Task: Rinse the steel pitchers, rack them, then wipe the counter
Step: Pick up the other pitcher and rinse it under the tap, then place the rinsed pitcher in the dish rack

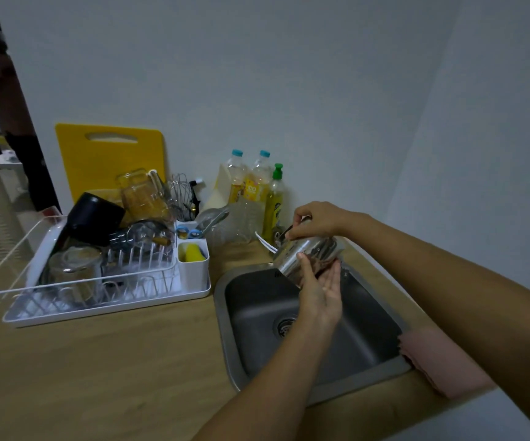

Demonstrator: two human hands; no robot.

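Observation:
A steel pitcher (301, 254) is tilted over the back of the steel sink (235, 351). My right hand (316, 219) grips its top by the rim and handle from above. My left hand (319, 289) is under it, palm up, fingers straight against the pitcher's lower side. The tap is hidden behind the pitcher and my hands; I cannot tell whether water is running. The white dish rack (193, 289) stands on the wooden counter (114, 361) to the left of the sink. A pink cloth (442, 361) lies on the counter at the sink's right edge.
The rack holds a black pot (94, 214), glass jars, a whisk and a yellow sponge (192, 252). A yellow cutting board (98, 154) leans on the wall. Bottles and green dish soap (273, 202) stand behind the sink. A person stands far left.

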